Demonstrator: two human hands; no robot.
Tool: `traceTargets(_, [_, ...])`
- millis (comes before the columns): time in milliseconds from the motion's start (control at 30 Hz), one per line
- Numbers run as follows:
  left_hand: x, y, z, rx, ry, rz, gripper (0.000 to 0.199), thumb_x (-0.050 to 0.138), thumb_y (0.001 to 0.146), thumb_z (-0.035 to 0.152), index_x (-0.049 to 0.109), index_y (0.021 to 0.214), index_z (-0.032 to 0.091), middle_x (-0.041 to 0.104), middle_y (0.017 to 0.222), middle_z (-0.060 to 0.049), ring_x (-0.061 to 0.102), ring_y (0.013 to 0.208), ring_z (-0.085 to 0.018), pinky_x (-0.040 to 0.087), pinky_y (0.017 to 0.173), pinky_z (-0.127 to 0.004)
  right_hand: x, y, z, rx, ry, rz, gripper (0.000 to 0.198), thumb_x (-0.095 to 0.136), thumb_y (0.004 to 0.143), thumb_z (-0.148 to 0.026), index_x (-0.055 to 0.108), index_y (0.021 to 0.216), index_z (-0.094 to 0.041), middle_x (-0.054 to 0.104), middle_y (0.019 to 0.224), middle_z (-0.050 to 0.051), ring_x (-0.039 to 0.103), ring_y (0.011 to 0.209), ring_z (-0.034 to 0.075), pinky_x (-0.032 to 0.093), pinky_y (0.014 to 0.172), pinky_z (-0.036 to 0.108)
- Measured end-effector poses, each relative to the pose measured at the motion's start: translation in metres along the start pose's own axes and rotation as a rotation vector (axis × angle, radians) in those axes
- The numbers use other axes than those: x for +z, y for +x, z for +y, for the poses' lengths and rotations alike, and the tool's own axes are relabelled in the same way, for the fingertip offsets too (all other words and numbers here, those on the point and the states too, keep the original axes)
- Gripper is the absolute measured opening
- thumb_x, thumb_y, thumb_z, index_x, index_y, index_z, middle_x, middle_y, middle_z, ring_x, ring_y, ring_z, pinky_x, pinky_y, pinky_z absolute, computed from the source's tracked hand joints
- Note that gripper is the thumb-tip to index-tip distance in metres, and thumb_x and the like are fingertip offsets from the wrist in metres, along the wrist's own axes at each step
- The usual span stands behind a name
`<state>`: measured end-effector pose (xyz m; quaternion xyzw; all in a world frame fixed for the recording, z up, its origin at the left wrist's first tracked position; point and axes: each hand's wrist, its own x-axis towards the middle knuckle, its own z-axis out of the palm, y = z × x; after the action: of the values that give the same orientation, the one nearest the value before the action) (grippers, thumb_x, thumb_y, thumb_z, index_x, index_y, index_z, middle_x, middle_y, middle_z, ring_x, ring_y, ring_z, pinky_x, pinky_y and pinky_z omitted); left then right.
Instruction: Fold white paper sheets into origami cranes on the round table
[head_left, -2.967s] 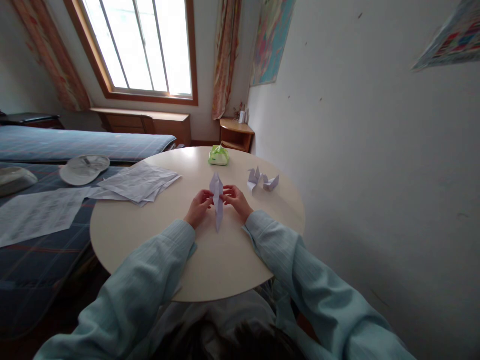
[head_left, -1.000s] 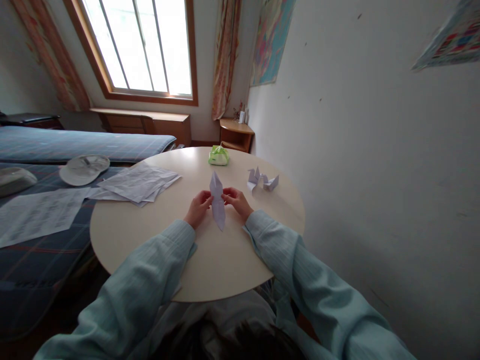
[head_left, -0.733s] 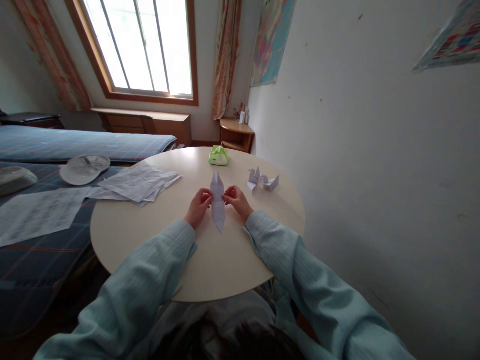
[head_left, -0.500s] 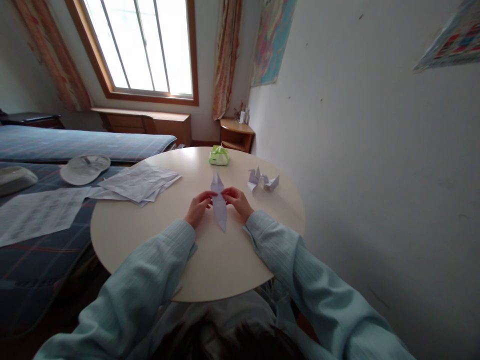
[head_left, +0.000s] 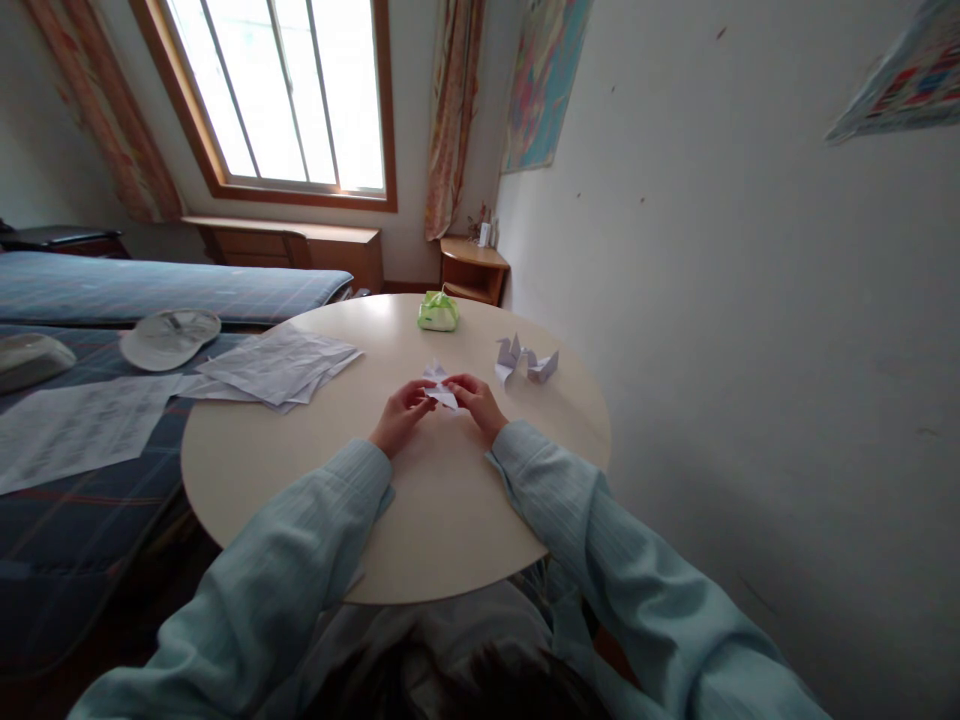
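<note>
A small folded white paper [head_left: 441, 394] is held up over the middle of the round table [head_left: 442, 540]. My left hand [head_left: 403, 414] pinches its left edge, and my right hand [head_left: 475, 402] pinches the right edge; both are closed on it. Two points stick up from its far end, and its near part appears short and tilted. Fingertips hide some of the folds. Beyond my right hand, two folded paper birds [head_left: 508, 358] stand side by side on the table.
At the table's far edge sits a green tissue pack [head_left: 438, 311]. Loose paper sheets [head_left: 281, 365] overlap the table's left edge, beside a bed with a white cap [head_left: 170, 338]. A white wall [head_left: 750, 350] runs along the right.
The paper was a long flat diamond shape reaching toward me. Its near half now looks shortened and turned, and its far points sit lower. Both hands have stayed nearly in place.
</note>
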<state>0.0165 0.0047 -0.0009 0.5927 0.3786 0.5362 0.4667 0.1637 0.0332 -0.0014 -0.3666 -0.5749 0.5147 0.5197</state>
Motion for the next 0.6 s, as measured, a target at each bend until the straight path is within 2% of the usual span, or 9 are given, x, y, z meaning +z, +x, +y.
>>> traceTargets(200, [-0.0011,0.0001,0.0023,-0.009,0.056,0.007,0.039,0.057,0.066,0.048,0.055,0.087,0.016,0.062,0.076,-0.003,0.055,0.064,-0.012,0.037,0.054,-0.022,0.0002,-0.0020,-0.0036,0.005,0.007,-0.026,0.021,0.057,0.064,-0.032,0.056,0.077,-0.015,0.059,0.063,-0.001,0.054,0.051,0.008,0.042,0.052,0.022])
traceTargets(600, [-0.0035,0.0021,0.0004,0.002,0.104,0.072,0.040,0.047,0.071,0.053,0.055,0.075,0.014,0.061,0.069,-0.003,0.055,0.061,-0.012,0.037,0.053,-0.022,0.0027,-0.0049,-0.0075,0.034,0.027,-0.066,0.030,0.060,0.063,-0.041,0.056,0.077,-0.015,0.057,0.065,-0.001,0.055,0.053,0.008,0.040,0.051,0.021])
